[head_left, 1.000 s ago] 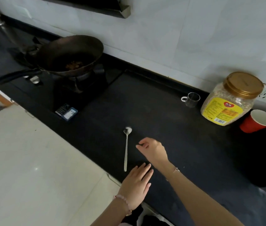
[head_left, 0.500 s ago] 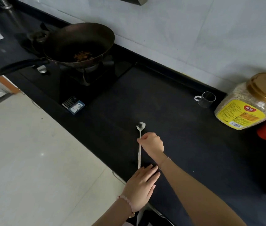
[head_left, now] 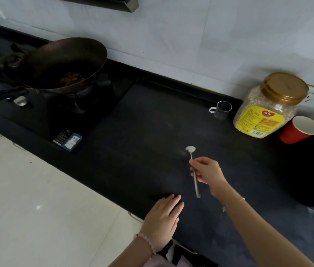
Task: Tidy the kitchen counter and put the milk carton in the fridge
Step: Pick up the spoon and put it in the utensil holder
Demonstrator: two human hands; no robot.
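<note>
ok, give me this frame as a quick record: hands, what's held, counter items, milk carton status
right hand: fingers closed on the handle of the metal spoon, bowl pointing away from the person
left hand: flat, palm down at the front edge of the black counter, holding nothing
back right of counter: small glass cup, gold-lidded oat jar, red paper cup
stove: wok on the burner, food scraps inside
milk carton: not in view
fridge: not in view

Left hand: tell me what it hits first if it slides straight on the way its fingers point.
Probably the spoon handle's lower end, held by the right hand. The left hand points up-right across bare counter; depth is unclear.
</note>
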